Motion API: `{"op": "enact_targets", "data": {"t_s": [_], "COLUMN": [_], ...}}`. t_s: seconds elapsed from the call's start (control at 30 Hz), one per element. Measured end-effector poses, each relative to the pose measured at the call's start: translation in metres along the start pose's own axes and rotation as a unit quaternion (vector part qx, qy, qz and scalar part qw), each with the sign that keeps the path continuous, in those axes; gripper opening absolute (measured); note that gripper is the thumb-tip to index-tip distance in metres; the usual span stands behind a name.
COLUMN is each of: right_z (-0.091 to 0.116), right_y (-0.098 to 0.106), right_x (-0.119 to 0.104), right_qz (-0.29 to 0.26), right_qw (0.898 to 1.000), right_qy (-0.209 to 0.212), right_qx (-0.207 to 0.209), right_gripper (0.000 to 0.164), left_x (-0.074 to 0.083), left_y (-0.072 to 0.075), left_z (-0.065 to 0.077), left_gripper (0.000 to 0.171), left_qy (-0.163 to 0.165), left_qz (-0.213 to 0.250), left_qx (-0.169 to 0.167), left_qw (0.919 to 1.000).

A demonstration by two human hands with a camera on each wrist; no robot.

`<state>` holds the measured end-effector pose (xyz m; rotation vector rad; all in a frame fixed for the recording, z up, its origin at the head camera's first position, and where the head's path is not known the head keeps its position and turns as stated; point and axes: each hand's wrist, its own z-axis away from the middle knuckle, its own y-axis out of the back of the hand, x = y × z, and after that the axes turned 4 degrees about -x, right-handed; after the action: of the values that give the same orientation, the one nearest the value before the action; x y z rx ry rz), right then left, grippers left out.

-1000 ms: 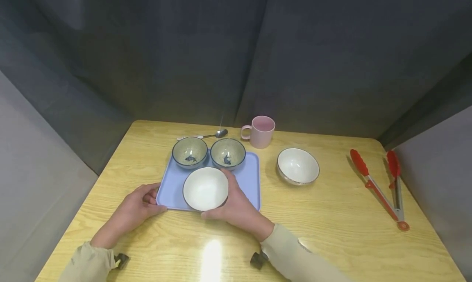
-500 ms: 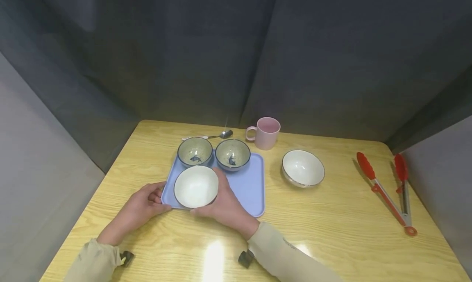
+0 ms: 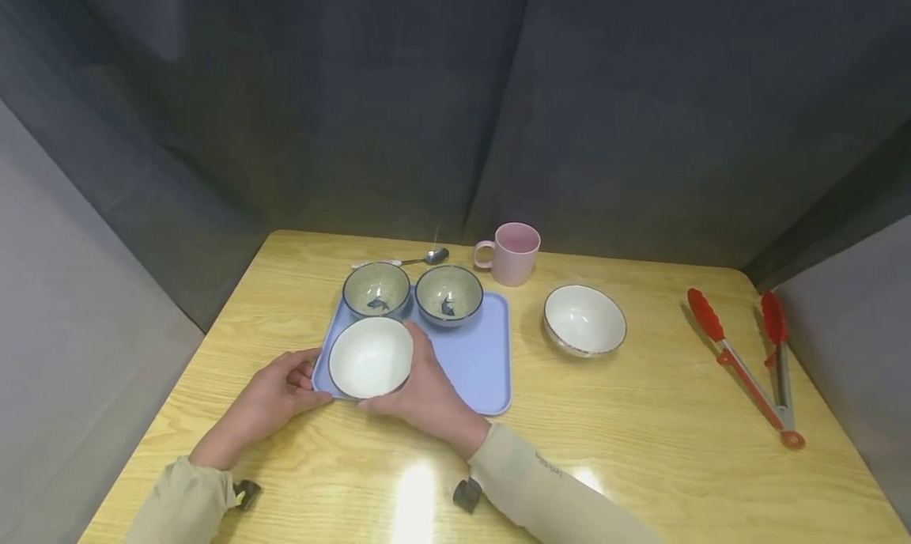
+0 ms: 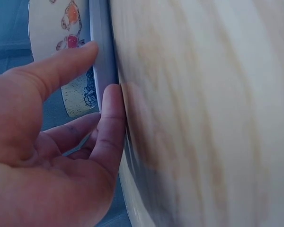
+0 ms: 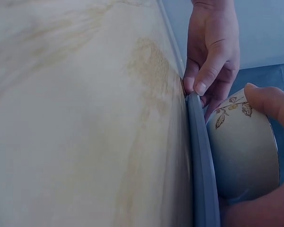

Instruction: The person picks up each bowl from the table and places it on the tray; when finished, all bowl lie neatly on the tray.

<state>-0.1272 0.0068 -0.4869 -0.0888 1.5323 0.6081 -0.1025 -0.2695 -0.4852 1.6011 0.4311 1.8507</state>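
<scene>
My right hand [image 3: 436, 398] grips a white bowl [image 3: 370, 357] with a dark rim, fingers at its far right side and thumb at the near side. The bowl is at the front left of a light blue tray [image 3: 478, 370]; in the right wrist view its outer wall [image 5: 244, 151] shows a brown leaf pattern. With thumb and fingers, my left hand [image 3: 272, 398] pinches the tray's near left corner. Behind the white bowl, two greenish bowls with blue fish patterns, the left one [image 3: 363, 291] and the right one [image 3: 463, 291], stand side by side on the tray.
Right of the tray stands another white bowl [image 3: 585, 321]. A pink mug [image 3: 515, 255] and a spoon [image 3: 436, 256] are behind the tray. Red-tipped tongs [image 3: 747, 390] lie spread at the table's right side. Dark curtain [image 3: 455, 109] borders the back edge.
My right hand has moved the white bowl leftward over the tray, from its front middle to its front left. The left hand has stayed at the tray's corner. The head view has shifted slightly.
</scene>
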Motion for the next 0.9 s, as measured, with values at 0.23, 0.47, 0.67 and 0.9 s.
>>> {"op": "enact_targets", "data": {"t_s": [0.23,0.47,0.67,0.9], "right_z": [-0.0004,0.0005,0.0004,0.0001], "right_y": [0.0010,0.0025,0.0030,0.0042], "right_x": [-0.0014,-0.0019,-0.0012,-0.0001], "right_qz": [-0.007,-0.007,-0.002,0.014], "right_qw": [1.000,1.000,1.000,1.000], "right_qy": [0.006,0.003,-0.004,0.000], "right_qx": [-0.012,-0.015,-0.022,-0.023], "right_gripper": [0.144,0.145,0.149,0.150], "left_x": [-0.0009,-0.0016,-0.0009,-0.0015], "left_y": [0.0005,-0.0003,0.0001,0.0001], "left_z": [-0.0008,-0.0028,-0.0023,-0.0028], "left_gripper": [0.084,0.084,0.084,0.085], "left_qy": [0.009,0.004,0.006,0.006], "left_qz": [-0.002,-0.002,-0.003,0.001], "left_qx": [-0.003,-0.003,-0.004,-0.005], "left_qw": [1.0000,1.0000,1.0000,1.0000]}}
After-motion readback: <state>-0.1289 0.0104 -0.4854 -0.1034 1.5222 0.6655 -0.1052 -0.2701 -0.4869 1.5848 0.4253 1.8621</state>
